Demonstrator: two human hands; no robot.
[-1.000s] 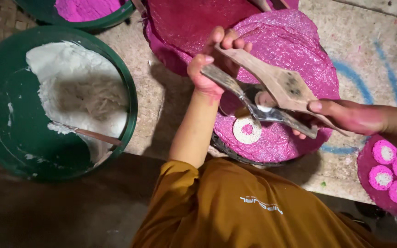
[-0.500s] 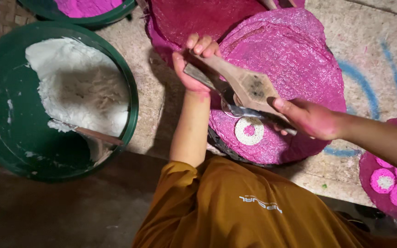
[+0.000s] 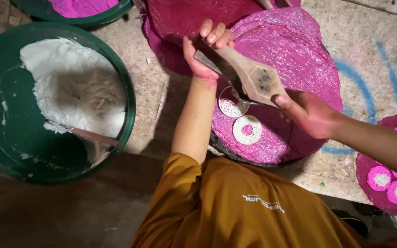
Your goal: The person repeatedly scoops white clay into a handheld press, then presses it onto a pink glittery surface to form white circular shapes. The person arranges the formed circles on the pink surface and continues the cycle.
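My left hand (image 3: 205, 50) grips one end of a wooden press tool (image 3: 253, 76) with a metal part beneath it. My right hand (image 3: 309, 112) holds the tool's other end from the right. Both hold it just over a round pink woven mat (image 3: 299, 50). Under the tool lies a thin white lacy disc (image 3: 233, 106). Beside that, on the same mat, sits a white ring-shaped disc with a pink centre (image 3: 247, 129).
A big green basin (image 3: 5, 151) at left holds white dough and a wooden spoon (image 3: 93, 136). Another green basin of pink dough (image 3: 83, 7) stands at the top. A dark maroon mat (image 3: 184, 18) lies behind. A pink tray with several discs (image 3: 391, 183) sits at right.
Both hands carried the wooden tool up and to the left over the mat. A white lacy disc now shows under it, beside the ring disc that stayed put.
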